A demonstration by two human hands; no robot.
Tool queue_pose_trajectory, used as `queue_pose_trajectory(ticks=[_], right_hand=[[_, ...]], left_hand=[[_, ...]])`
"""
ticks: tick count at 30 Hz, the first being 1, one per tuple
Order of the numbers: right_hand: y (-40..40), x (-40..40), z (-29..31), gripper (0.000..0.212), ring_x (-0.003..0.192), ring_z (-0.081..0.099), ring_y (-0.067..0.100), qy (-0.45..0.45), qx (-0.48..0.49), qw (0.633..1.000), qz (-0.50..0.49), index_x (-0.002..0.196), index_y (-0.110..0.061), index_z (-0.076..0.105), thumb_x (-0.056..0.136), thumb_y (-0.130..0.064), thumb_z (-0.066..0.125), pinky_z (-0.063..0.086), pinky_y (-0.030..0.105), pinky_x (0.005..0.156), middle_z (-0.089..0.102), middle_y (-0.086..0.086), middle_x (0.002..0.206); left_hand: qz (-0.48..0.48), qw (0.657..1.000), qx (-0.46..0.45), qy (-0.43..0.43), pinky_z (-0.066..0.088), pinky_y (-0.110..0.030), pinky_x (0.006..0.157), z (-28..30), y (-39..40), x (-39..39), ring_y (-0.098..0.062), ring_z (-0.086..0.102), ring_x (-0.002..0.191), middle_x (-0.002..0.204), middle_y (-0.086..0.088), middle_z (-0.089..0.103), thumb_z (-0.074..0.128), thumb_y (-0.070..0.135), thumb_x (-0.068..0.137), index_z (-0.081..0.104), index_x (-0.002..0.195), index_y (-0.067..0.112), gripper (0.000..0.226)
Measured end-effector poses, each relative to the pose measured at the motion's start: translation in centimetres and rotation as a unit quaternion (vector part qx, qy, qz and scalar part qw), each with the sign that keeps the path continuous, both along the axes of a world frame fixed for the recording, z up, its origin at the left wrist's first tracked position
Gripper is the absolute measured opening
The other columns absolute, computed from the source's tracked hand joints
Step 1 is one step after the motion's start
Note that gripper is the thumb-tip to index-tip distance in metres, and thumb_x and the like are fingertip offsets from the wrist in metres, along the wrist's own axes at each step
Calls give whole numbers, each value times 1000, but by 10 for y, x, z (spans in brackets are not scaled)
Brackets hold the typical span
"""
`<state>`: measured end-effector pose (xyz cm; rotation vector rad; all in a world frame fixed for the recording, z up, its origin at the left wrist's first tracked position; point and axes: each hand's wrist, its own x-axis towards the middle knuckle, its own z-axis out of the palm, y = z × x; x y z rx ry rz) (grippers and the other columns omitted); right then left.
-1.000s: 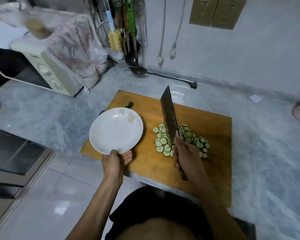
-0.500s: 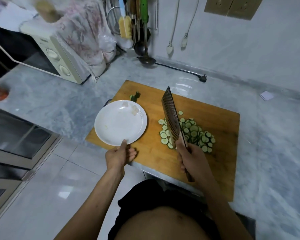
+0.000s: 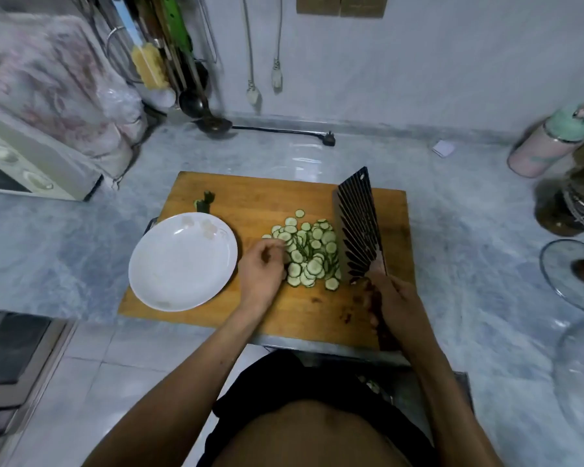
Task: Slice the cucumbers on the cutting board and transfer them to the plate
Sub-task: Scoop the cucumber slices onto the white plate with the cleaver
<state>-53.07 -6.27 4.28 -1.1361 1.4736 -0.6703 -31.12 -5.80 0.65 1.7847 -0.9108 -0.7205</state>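
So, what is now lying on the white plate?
The plate holds no cucumber slices; only its printed flowers show. The slices lie on the cutting board. What is under the plate is covered.

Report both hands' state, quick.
Left hand: fingers curled against the cucumber slices; grip cannot be told.
Right hand: grips the cleaver handle.
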Motion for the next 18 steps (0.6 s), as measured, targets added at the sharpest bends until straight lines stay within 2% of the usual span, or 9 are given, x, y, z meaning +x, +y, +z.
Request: queue_pose_trajectory(ticks=[3,5,8,10,13,18], right_hand=[[3,-21,-4,54,44,48,20,-48,58,994,-85,80,-6,65,97,-55,49,37,26,45,59,8,62],[3,-32,-8,55,42,45,20,-76,89,985,-130,79,-14,66,93,-64,47,35,26,45,56,5,61],[5,-45,-17,55,39,39,19,-123,118,971,-168,80,-13,65,94,-64,47,34,26,44,51,6,59],[8,-47,-23,55,38,37,17,-143,129,965,-175,80,-12,63,96,-61,46,33,24,41,48,5,57],[14,-45,-29,56,38,35,17,-164,136,962,-174,81,-8,61,98,-59,44,31,22,38,45,3,53],[17,-49,-38,55,39,32,16,-184,125,959,-176,81,-10,61,94,-62,47,29,22,38,43,4,56]], left_hand=[[-36,992,-52,-113,45,-28,91,-11,-17,-7,-13,57,102,102,6,65,55,20,91,69,97,18,15],[-59,987,-9,-152,39,-34,102,-23,-28,-7,-23,49,118,122,-7,60,52,34,88,67,112,13,35],[-82,975,79,-189,23,-41,114,-35,-38,-7,-30,28,137,147,-14,37,44,52,87,53,135,17,60],[-103,967,113,-202,14,-47,118,-40,-42,-8,-30,18,143,154,-13,27,40,58,90,43,143,21,65],[-116,962,131,-209,4,-50,118,-43,-45,-11,-29,13,145,157,-12,23,33,63,89,37,147,22,71],[-110,960,123,-225,5,-50,118,-48,-46,-12,-28,16,145,156,-11,27,35,60,91,38,146,19,69]])
